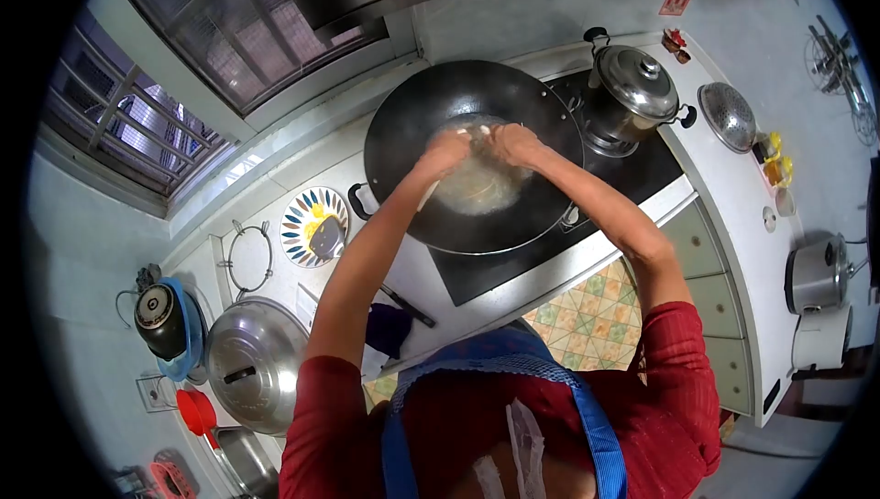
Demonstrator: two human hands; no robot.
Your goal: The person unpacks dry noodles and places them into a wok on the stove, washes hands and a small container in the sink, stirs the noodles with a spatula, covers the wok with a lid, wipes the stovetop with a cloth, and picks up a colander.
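A large black wok stands on the stove with cloudy, steaming liquid in its middle. Both of my hands are above it, close together, with fingertips bent inward. My left hand is closed; a thin pale stick-like piece shows beside its wrist, perhaps held by it. Closed as well, my right hand has its fingers pinched close to the left ones. What lies between the fingertips is too small and hazy to name.
Left of the wok are a patterned plate with a spatula, a wire ring stand and a big domed lid. A lidded steel pot stands on the right burner. A strainer lies on the right counter.
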